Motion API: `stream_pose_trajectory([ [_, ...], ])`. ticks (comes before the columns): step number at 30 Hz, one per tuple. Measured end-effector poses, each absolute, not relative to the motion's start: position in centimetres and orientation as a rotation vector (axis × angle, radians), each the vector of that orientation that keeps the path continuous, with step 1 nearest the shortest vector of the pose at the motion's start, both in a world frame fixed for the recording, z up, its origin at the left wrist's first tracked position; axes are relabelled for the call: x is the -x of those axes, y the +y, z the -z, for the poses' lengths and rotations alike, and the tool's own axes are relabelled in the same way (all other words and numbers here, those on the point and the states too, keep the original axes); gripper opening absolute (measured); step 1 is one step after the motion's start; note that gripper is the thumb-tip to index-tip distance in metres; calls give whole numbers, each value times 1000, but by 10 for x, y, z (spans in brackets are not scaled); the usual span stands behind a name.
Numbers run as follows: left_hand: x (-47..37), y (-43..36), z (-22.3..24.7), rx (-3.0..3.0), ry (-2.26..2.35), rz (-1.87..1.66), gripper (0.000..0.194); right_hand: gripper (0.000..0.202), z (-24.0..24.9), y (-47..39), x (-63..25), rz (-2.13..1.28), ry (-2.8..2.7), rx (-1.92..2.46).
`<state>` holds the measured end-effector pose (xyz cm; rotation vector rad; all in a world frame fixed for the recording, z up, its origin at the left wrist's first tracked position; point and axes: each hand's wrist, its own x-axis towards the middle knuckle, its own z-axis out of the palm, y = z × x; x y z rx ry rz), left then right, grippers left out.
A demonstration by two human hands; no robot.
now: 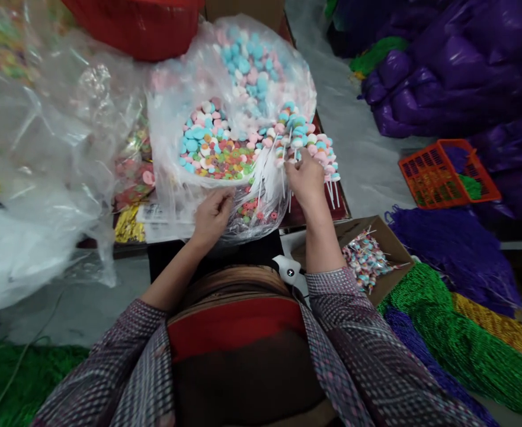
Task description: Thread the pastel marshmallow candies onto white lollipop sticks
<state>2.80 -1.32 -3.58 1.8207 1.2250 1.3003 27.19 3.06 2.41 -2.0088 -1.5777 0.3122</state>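
My right hand (307, 178) is closed, thumb and fingers pinching a white stick of the candy skewers, with pink, blue and white candies (298, 133) just above it. More candy skewers (327, 154) lie piled beside that hand, their white sticks pointing down. My left hand (214, 216) is curled shut at the near rim of a clear plastic bag (167, 154); whatever its fingers hold is too small to see. Inside the bag lie blue, pink and white candies (194, 142) and colourful gummy rings (229, 157). A bundle of loose white sticks (267, 172) rests between the hands.
A cardboard box (394, 243) of wrapped candy skewers (367, 258) stands to the right. Beyond it are an orange basket (447, 172), purple sacks (442, 71) and green bead strands (456, 332). A red tub (140, 26) is behind the bag, and clear plastic (56, 160) spreads leftward.
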Motion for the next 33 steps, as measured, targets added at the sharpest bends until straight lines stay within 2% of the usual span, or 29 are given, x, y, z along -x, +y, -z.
stream_pose_trajectory([
  [4, -30, -14, 35, -1861, 1242, -1272, 22, 31, -16, 15, -269, -134, -1678, 2036],
  [8, -31, -13, 36, -1896, 1237, -1214, 22, 32, -15, -12, -248, -5, -1736, 1869],
  [14, -26, -8, 38, -1845, 1245, -1205, 22, 34, -14, -19, -220, -211, -2236, 1944],
  [18, -17, -2, 45, -1746, 1256, -1277, 22, 35, -2, -10, -224, -202, -2307, 1905],
  [26, -18, -3, 46, -1857, 1220, -1228, 20, 30, -1, -12, -234, -311, -2079, 1605],
  [33, -18, -8, 26, -1754, 1174, -1205, 26, 44, -22, -33, -216, -548, -1363, 1347],
])
